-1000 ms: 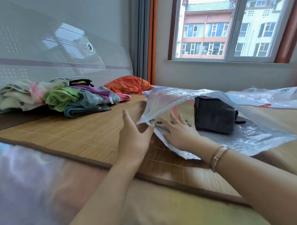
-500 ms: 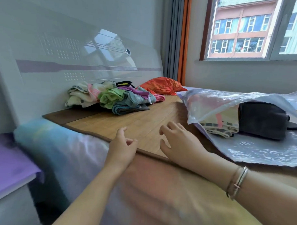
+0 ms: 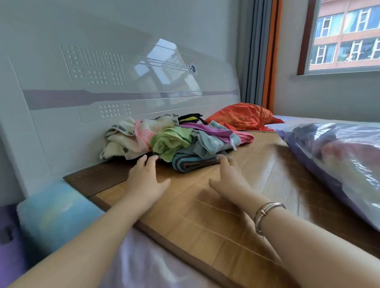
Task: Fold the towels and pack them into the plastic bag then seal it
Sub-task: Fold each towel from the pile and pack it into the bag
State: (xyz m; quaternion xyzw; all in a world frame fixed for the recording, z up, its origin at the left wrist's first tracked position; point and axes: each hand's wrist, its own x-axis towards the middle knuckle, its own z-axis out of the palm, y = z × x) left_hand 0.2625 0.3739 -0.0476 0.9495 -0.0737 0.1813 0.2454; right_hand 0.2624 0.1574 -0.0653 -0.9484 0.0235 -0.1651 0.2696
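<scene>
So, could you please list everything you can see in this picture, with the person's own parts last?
towel pile: one heap, count unclear; cream, pink, green, blue, purple, black; on the mat against the headboard
plastic bag: one, clear, far right on the bed, holding blurred cloth
orange cushion: one, behind the pile by the curtain
bamboo mat: one, tan with a brown border, over the bed
headboard: one, glossy white with a purple stripe
curtain: grey and orange, beside the window
window: one, top right, buildings outside
bracelet: silver, right wrist
left hand: fingers straight, reaching the pile's edge
right hand: fingers straight, at the blue folded towel
</scene>
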